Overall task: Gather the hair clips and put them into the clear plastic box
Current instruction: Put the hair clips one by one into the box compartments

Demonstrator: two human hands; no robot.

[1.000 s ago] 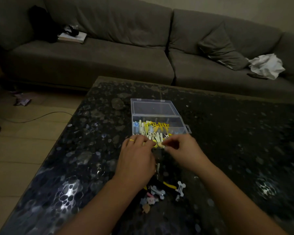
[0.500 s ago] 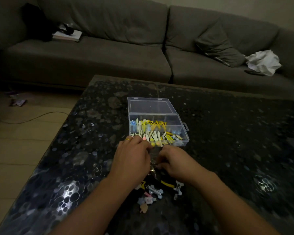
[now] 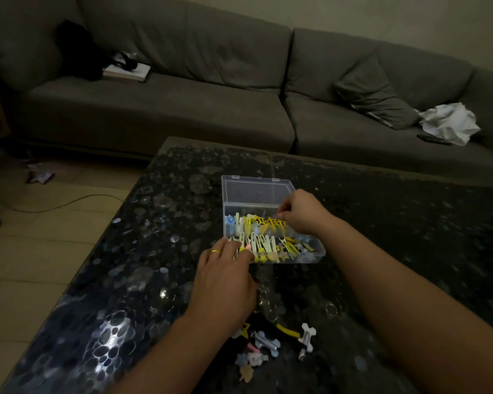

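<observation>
Hovering over the clear plastic box [image 3: 256,191] on the desk [image 3: 154,251], the right hand [image 3: 302,211] is curled, contents unclear; the left hand [image 3: 225,277] pinches clips at its near wall. Loose hair clips [image 3: 268,344] should be released well inside.

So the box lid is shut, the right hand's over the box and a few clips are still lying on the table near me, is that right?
Not quite. The head view shows the clear plastic box with its lid open, folded back behind it. The rest holds: the right hand is over the box, and loose clips lie on the table near you.
</observation>
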